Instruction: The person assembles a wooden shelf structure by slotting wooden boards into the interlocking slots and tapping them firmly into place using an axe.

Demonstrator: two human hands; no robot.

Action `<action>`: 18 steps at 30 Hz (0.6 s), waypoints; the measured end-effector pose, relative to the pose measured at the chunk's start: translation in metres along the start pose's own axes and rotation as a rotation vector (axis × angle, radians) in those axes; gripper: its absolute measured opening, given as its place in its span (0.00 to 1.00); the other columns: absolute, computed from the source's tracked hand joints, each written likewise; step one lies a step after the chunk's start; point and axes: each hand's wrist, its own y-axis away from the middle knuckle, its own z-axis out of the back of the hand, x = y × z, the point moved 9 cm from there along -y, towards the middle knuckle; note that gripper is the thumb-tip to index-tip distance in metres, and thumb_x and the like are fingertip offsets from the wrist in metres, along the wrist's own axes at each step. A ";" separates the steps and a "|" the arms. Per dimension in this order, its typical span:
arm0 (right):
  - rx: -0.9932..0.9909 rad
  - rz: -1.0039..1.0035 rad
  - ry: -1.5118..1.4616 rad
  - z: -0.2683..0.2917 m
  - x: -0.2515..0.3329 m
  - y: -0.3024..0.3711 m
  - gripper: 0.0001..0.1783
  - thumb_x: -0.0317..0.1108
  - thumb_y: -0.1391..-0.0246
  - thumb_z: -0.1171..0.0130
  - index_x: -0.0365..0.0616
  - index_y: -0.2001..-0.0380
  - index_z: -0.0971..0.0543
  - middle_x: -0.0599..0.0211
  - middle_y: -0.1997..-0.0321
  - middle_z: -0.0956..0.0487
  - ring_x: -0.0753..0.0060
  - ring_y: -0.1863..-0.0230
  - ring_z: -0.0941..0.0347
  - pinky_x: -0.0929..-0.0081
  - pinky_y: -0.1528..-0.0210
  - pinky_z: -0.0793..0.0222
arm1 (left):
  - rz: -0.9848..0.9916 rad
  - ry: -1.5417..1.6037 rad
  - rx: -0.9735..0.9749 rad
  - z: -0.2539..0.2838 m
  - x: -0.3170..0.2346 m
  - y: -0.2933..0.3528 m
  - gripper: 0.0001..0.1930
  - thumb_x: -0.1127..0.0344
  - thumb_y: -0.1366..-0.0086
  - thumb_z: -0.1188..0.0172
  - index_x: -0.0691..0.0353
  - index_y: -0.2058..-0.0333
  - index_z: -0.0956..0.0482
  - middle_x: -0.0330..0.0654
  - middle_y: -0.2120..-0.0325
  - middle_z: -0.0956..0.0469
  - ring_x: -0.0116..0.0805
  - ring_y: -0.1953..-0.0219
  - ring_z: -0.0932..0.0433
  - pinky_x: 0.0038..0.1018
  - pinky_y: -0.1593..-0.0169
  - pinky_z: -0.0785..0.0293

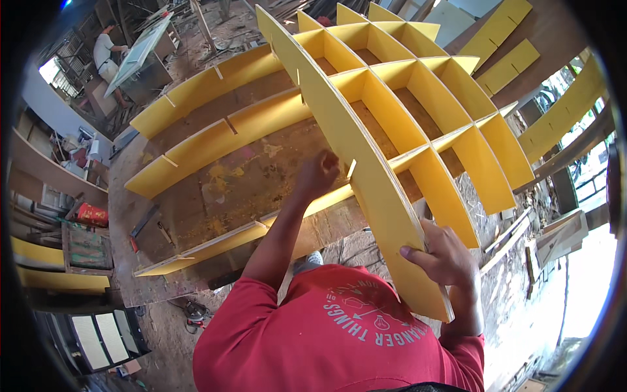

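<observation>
A long yellow curved board (pixel 353 140) with slots slants across the middle, part of an egg-crate frame of interlocking yellow boards (pixel 450 98). My right hand (pixel 445 255) grips the near end of this long board, thumb on its face and fingers over the edge. My left hand (pixel 319 173) is closed in a fist beside the board's left face, close to a slot joint; nothing shows in it. Below that fist, a lower yellow rib (pixel 228 242) runs to the left from the long board. Two more slotted ribs (pixel 209 140) stretch left behind it.
The frame rests on a stained brown worktable (pixel 222 189). A red-handled tool (pixel 140 228) lies at its left. A power tool (pixel 194 312) sits on the floor below. Loose slotted yellow boards (pixel 499 29) lean at the right. Another person (pixel 106 55) works far left.
</observation>
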 end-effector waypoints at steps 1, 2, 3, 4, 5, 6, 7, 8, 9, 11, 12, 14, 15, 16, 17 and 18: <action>0.007 -0.033 0.000 0.000 -0.003 0.000 0.26 0.48 0.40 0.30 0.37 0.50 0.18 0.38 0.59 0.15 0.32 0.51 0.18 0.44 0.49 0.25 | 0.062 -0.024 0.177 -0.020 0.017 0.010 0.12 0.64 0.29 0.34 0.67 0.54 0.17 0.55 0.57 0.11 0.51 0.53 0.11 0.40 0.50 0.16; 0.013 -0.064 0.001 0.000 -0.005 0.000 0.26 0.48 0.40 0.30 0.37 0.50 0.18 0.38 0.58 0.15 0.32 0.49 0.18 0.44 0.48 0.25 | 0.067 -0.023 0.182 -0.028 0.028 0.014 0.12 0.64 0.29 0.34 0.67 0.54 0.17 0.55 0.57 0.11 0.51 0.53 0.11 0.40 0.50 0.16; 0.022 -0.067 -0.002 0.001 -0.002 0.002 0.26 0.48 0.40 0.30 0.37 0.50 0.18 0.38 0.58 0.15 0.32 0.49 0.18 0.44 0.48 0.25 | 0.107 -0.014 0.248 -0.038 0.034 0.021 0.13 0.64 0.29 0.34 0.67 0.53 0.17 0.55 0.56 0.11 0.49 0.52 0.11 0.40 0.49 0.16; 0.007 -0.041 0.003 0.004 0.004 0.003 0.26 0.48 0.40 0.30 0.37 0.50 0.18 0.38 0.59 0.15 0.32 0.50 0.18 0.43 0.48 0.25 | 0.147 -0.005 0.313 -0.048 0.041 0.028 0.13 0.64 0.29 0.33 0.66 0.51 0.16 0.56 0.55 0.11 0.47 0.50 0.11 0.39 0.48 0.16; -0.009 -0.014 0.009 0.006 0.009 0.003 0.26 0.48 0.40 0.30 0.36 0.50 0.18 0.39 0.59 0.15 0.31 0.50 0.18 0.43 0.48 0.25 | 0.154 -0.006 0.312 -0.052 0.050 0.026 0.13 0.64 0.29 0.33 0.66 0.51 0.16 0.56 0.55 0.11 0.47 0.50 0.11 0.39 0.48 0.16; 0.000 -0.010 0.009 0.002 0.008 0.005 0.26 0.48 0.40 0.30 0.36 0.50 0.18 0.39 0.59 0.15 0.31 0.50 0.18 0.43 0.48 0.25 | 0.166 0.039 0.328 -0.057 0.060 0.023 0.17 0.61 0.28 0.32 0.66 0.48 0.18 0.53 0.54 0.12 0.43 0.48 0.12 0.38 0.46 0.17; -0.021 0.015 0.057 0.003 0.006 0.008 0.26 0.47 0.40 0.31 0.35 0.49 0.19 0.38 0.60 0.15 0.30 0.52 0.18 0.42 0.49 0.25 | 0.171 0.085 0.347 -0.062 0.061 0.018 0.20 0.58 0.27 0.32 0.65 0.44 0.20 0.51 0.52 0.12 0.40 0.46 0.13 0.37 0.44 0.17; -0.044 0.042 0.105 0.005 0.005 0.009 0.27 0.46 0.40 0.31 0.34 0.49 0.20 0.38 0.61 0.15 0.29 0.53 0.19 0.41 0.50 0.25 | 0.216 0.131 0.322 -0.065 0.064 0.017 0.19 0.58 0.27 0.31 0.67 0.46 0.19 0.51 0.51 0.12 0.40 0.47 0.13 0.38 0.44 0.18; -0.046 0.044 0.104 0.010 0.004 0.008 0.27 0.46 0.40 0.31 0.34 0.49 0.20 0.38 0.61 0.15 0.29 0.53 0.19 0.41 0.50 0.25 | 0.214 0.129 0.321 -0.068 0.057 0.012 0.19 0.58 0.27 0.31 0.67 0.46 0.19 0.51 0.51 0.12 0.40 0.47 0.13 0.38 0.44 0.18; 0.038 -0.114 0.255 0.012 -0.011 0.004 0.28 0.44 0.43 0.28 0.38 0.45 0.19 0.41 0.52 0.14 0.34 0.46 0.19 0.46 0.46 0.24 | 0.227 -0.037 0.299 -0.064 0.039 0.005 0.17 0.57 0.28 0.32 0.67 0.51 0.16 0.54 0.54 0.11 0.48 0.49 0.12 0.40 0.45 0.18; 0.037 -0.114 0.257 0.011 -0.014 0.004 0.28 0.44 0.43 0.28 0.38 0.45 0.19 0.41 0.52 0.14 0.34 0.46 0.19 0.46 0.46 0.24 | 0.236 -0.089 0.287 -0.063 0.032 0.003 0.15 0.61 0.28 0.33 0.68 0.52 0.15 0.54 0.55 0.11 0.47 0.52 0.11 0.40 0.46 0.19; 0.047 -0.041 0.268 0.000 -0.011 0.006 0.25 0.43 0.42 0.30 0.37 0.47 0.20 0.39 0.54 0.15 0.31 0.47 0.20 0.43 0.47 0.25 | 0.207 0.010 0.275 -0.066 0.054 0.001 0.14 0.61 0.27 0.34 0.68 0.53 0.15 0.54 0.56 0.11 0.47 0.53 0.11 0.40 0.47 0.19; 0.045 -0.041 0.264 0.001 -0.012 0.005 0.25 0.43 0.42 0.30 0.37 0.47 0.20 0.39 0.54 0.15 0.31 0.47 0.20 0.43 0.47 0.25 | 0.173 0.106 0.277 -0.064 0.047 -0.004 0.14 0.61 0.27 0.34 0.68 0.55 0.14 0.55 0.57 0.11 0.47 0.54 0.11 0.40 0.48 0.19; 0.024 -0.012 0.248 0.005 -0.010 0.004 0.23 0.43 0.41 0.32 0.34 0.52 0.22 0.35 0.58 0.16 0.29 0.51 0.20 0.41 0.48 0.25 | 0.172 0.103 0.280 -0.063 0.043 -0.005 0.14 0.61 0.27 0.34 0.68 0.55 0.14 0.55 0.57 0.11 0.47 0.54 0.11 0.40 0.48 0.19; 0.004 0.018 0.231 0.008 -0.008 0.002 0.23 0.42 0.40 0.33 0.31 0.57 0.24 0.31 0.62 0.17 0.26 0.54 0.20 0.39 0.50 0.26 | 0.195 0.031 0.261 -0.063 0.042 -0.006 0.13 0.62 0.28 0.31 0.67 0.56 0.13 0.52 0.59 0.10 0.42 0.56 0.12 0.38 0.50 0.18; 0.007 0.017 0.231 0.009 -0.008 0.002 0.23 0.42 0.40 0.33 0.31 0.57 0.24 0.31 0.62 0.17 0.26 0.54 0.20 0.39 0.50 0.26 | 0.222 -0.035 0.241 -0.060 0.037 -0.004 0.12 0.63 0.29 0.29 0.66 0.57 0.12 0.49 0.61 0.10 0.38 0.58 0.12 0.36 0.51 0.18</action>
